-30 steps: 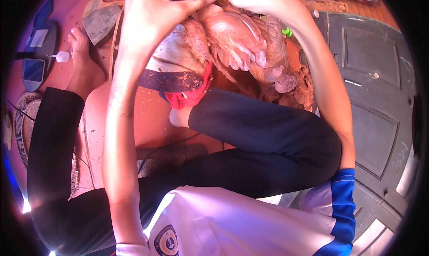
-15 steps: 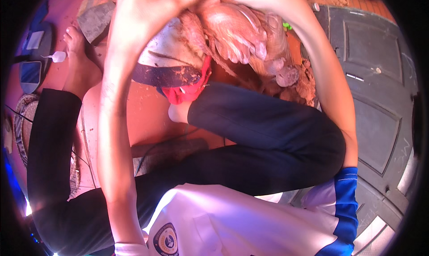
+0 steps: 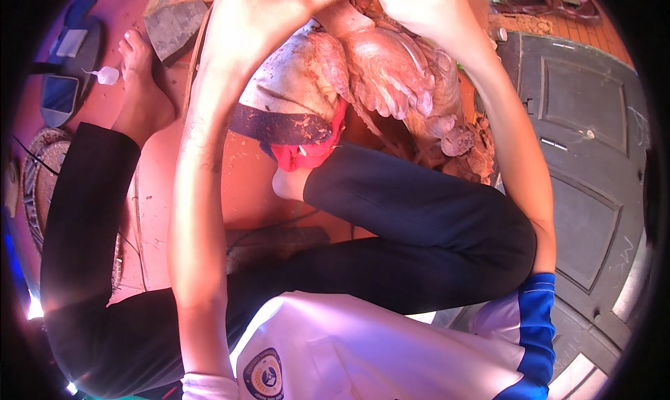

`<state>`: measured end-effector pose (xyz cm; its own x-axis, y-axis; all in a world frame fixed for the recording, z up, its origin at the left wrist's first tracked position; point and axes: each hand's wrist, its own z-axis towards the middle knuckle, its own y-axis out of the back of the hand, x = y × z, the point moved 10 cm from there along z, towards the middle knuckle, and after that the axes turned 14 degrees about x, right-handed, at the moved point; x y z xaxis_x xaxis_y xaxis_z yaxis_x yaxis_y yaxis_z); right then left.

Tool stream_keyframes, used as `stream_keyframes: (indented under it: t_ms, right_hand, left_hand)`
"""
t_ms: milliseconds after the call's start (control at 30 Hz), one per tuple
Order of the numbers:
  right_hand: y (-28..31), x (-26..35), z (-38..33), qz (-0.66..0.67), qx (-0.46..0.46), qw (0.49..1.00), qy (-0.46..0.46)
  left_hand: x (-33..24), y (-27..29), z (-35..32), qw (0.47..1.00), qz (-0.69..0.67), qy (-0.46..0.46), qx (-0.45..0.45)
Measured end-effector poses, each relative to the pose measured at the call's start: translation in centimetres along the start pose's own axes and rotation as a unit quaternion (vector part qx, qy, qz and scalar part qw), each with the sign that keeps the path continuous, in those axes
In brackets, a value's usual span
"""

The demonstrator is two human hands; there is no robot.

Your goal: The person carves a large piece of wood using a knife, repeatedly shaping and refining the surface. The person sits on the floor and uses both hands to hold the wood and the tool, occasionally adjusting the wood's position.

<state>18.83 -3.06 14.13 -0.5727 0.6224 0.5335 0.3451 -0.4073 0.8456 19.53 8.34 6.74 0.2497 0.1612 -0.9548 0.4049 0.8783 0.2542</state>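
A reddish-brown wood carving [image 3: 391,72] with ridged, feather-like folds stands beyond my bent leg. Over its top, at the frame's upper edge, my left hand [image 3: 262,16] comes in from the left, thumb stretched inward. My right hand [image 3: 426,13] comes from the other side, and the two thumbs meet above the carving. The other fingers are mostly cut off or hidden. Both hands look closed on something there that I cannot make out. Against the carving's left side sits a dusty white bundle [image 3: 283,86] with a dark strap [image 3: 279,124] and red cloth [image 3: 307,152] under it.
A grey block [image 3: 176,30] lies beyond my left foot [image 3: 136,58]. A phone [image 3: 60,94] and a small white item [image 3: 107,75] are at the left. A grey panelled door [image 3: 579,149] lies at the right. Wood shavings [image 3: 478,145] are beside the carving.
The whole view has shifted a little, so things sit lower and further right. The right hand shows more fully, with the thumbs meeting above the carving.
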Motion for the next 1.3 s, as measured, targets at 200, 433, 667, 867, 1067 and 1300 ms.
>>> stream_keyframes:
  t_ms: [200,433,667,867,1067,1300]
  right_hand:
    - [-0.3,-0.2,0.0,0.050,0.038,0.994,-0.085]
    - [-0.4,0.4,0.4,0.043,0.098,0.991,-0.075]
    - [-0.2,1.0,-0.3,-0.021,0.000,0.995,-0.100]
    - [-1.1,1.7,0.5,-0.043,0.010,0.999,0.009]
    - [-2.1,1.3,0.6,0.003,0.079,0.996,-0.045]
    - [-1.5,1.1,0.0,-0.003,-0.023,0.999,-0.048]
  left_hand:
    - [-0.7,0.6,-0.6,0.999,0.033,0.009,-0.036]
    - [-2.3,0.8,-1.3,0.996,0.061,-0.031,-0.049]
    - [-0.4,0.5,-0.5,0.998,0.034,-0.040,-0.045]
    - [0.4,0.4,-0.6,0.999,-0.013,0.006,0.029]
    - [-1.4,0.8,-1.7,0.999,0.009,-0.050,0.010]
    - [0.8,0.4,-0.6,0.997,-0.027,-0.068,0.022]
